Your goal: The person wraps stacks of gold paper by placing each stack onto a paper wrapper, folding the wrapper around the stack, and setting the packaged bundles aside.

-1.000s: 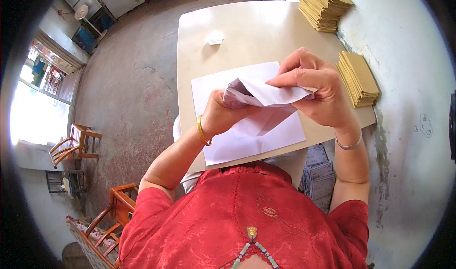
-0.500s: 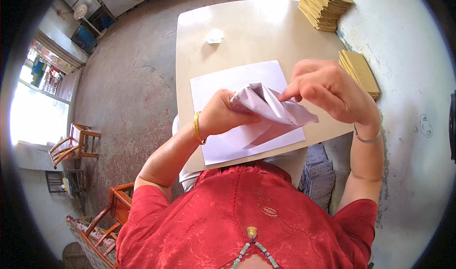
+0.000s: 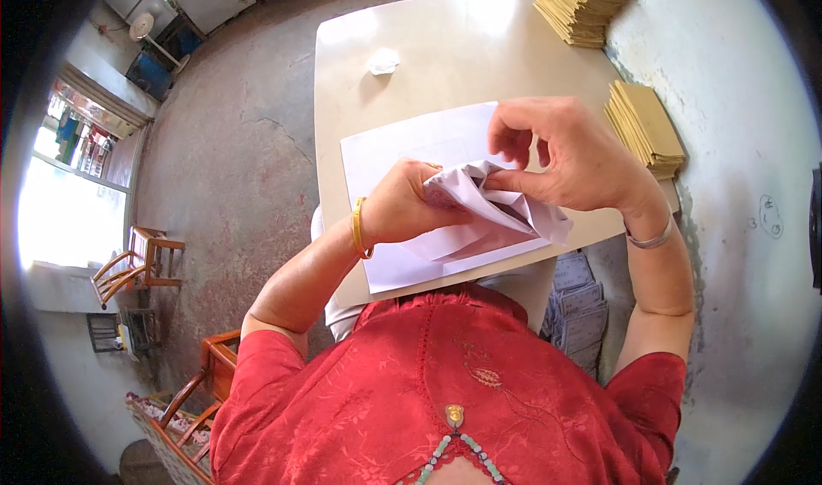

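My left hand (image 3: 409, 204) grips a folded white paper piece (image 3: 479, 215) at its left side, thumb on top. The paper is held above the table, with creased layers and a gap along its upper edge. My right hand (image 3: 569, 155) is over that upper edge, its thumb reaching into the gap between the layers. The other right fingers are bent and held apart from the thumb, off the paper. Beneath both hands lie flat white sheets (image 3: 377, 155) on the beige table (image 3: 462, 40), partly hidden by the folded paper.
A small white crumpled-looking object (image 3: 384, 61) sits toward the far left of the table. Stacked yellow-brown paper pieces (image 3: 582, 5) and a smaller stack (image 3: 646, 130) stand along the wall at right. Bundled printed papers (image 3: 578, 305) are below the table's right edge. Wooden chairs (image 3: 150, 262) stand at left.
My right hand has shifted left and its thumb has gone into the paper's gap, the fingers lifting away. The gap's layers are spread wider. My left hand keeps its hold.
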`<state>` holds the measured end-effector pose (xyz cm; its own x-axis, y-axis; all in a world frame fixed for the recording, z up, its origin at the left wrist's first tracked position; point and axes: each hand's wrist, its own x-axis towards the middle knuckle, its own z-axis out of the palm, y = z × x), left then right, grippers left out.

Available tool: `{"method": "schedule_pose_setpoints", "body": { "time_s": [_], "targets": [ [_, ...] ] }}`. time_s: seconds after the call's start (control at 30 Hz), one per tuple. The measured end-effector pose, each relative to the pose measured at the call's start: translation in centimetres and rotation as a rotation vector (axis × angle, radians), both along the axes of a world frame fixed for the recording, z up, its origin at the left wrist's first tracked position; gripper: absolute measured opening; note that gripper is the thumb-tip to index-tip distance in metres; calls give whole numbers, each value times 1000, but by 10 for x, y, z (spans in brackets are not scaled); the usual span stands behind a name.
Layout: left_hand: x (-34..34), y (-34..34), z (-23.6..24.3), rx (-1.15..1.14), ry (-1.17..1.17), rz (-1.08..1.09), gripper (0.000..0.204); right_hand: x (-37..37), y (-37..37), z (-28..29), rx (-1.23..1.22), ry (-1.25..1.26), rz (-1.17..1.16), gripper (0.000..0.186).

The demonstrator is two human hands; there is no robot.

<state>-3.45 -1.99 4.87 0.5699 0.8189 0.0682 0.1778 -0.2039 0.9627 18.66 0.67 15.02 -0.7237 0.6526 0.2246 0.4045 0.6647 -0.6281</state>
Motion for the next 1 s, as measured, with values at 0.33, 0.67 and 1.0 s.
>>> {"method": "schedule_pose_setpoints", "body": {
  "time_s": [0.33, 0.67, 1.0],
  "targets": [
    [2, 0, -4, 4, 19, 48, 12, -1, -7, -23, 144, -167, 64, 18],
    [-6, 0, 10, -79, -6, 63, 14, 30, -8, -10, -335, -230, 53, 21],
    [-6, 2, 10, -314, 76, -131, 18, 19, -27, -25, -373, -420, 21, 22]
  ]
}}
